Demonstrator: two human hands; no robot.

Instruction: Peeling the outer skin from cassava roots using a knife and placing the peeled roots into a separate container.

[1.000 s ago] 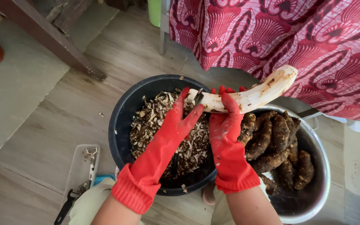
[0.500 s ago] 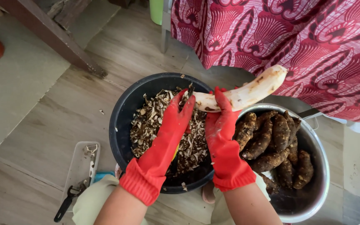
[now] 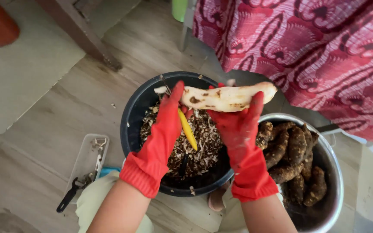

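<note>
A wooden plank floor (image 3: 52, 129) carries a black bucket (image 3: 134, 112), a steel basin (image 3: 331, 172) and a clear tray (image 3: 83, 162).

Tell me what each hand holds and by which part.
Right hand grips the peeled root around its middle. Left hand holds a yellow-handled peeler by the handle, blade at the root's left end.

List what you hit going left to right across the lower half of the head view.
Plastic tray with tools → left hand → black bucket of peelings → right hand → metal basin of unpeeled roots.
</note>
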